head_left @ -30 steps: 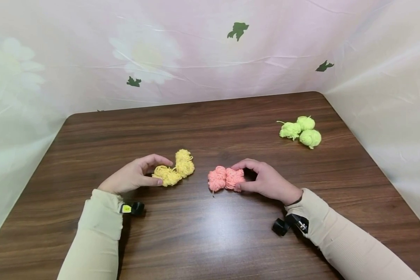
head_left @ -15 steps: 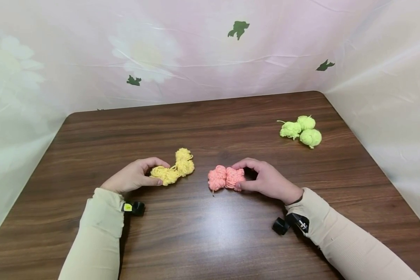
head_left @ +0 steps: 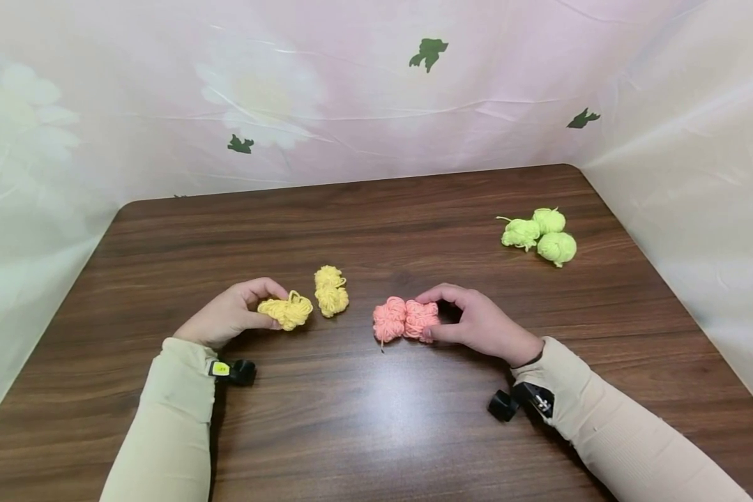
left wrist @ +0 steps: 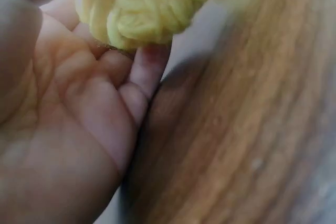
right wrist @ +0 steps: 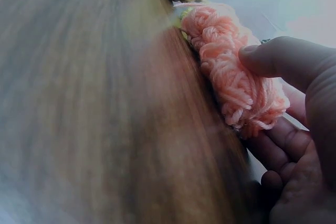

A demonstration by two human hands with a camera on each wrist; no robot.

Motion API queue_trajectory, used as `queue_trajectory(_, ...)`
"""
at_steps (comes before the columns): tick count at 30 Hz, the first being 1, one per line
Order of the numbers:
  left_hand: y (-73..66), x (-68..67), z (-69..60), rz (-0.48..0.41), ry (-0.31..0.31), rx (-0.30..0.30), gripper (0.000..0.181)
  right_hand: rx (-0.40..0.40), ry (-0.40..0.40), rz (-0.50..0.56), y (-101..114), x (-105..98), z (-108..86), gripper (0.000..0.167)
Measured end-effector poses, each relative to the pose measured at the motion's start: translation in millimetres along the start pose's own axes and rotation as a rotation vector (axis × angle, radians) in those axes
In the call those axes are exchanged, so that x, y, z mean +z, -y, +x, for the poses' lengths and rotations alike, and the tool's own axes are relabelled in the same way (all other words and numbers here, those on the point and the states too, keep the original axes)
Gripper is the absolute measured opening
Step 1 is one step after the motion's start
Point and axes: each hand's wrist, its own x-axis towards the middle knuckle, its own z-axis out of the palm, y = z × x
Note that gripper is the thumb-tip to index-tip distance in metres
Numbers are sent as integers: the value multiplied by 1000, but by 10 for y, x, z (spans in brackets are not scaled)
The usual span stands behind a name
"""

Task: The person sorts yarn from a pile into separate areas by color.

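Observation:
In the head view my left hand (head_left: pixel 229 315) pinches a yellow yarn ball (head_left: pixel 286 310) between thumb and fingers. Its looped strands show close up in the left wrist view, against the fingers. A second yellow yarn ball (head_left: pixel 331 291) lies just to the right, apart from the held one. My right hand (head_left: pixel 477 322) grips the right-hand part of a coral pink yarn bundle (head_left: pixel 404 321), made of two lumps side by side. The right wrist view shows the thumb (right wrist: pixel 281 61) pressing on the pink yarn (right wrist: pixel 231 66), with fingers behind it.
Several light green yarn balls (head_left: pixel 556 247) sit together at the table's back right. The dark wooden table (head_left: pixel 376 230) meets a floral cloth backdrop (head_left: pixel 326 90) at its far edge, and pale cloth hangs along both sides.
My left hand has drawn its yellow yarn ball to the left, away from the other yellow one, which it had been touching. The right hand and the pink yarn have stayed put.

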Motion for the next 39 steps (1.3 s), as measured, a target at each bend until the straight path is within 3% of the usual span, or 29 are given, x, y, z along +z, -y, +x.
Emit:
queue_trajectory(9, 44, 26, 24, -106, -162, -16, 27, 7, -2, 1, -8, 2, -6, 38)
queue_trajectory(22, 48, 23, 56, 43, -371, -21, 24, 9, 1, 4, 26, -11, -9, 40)
queue_trajectory(28, 66, 9, 67, 14, -487, -10, 24, 25, 6, 14, 18, -15, -10, 41)
queue_trajectory(39, 104, -50, 40, -41, -619, 8, 21, 24, 8, 12, 24, -15, -11, 41)
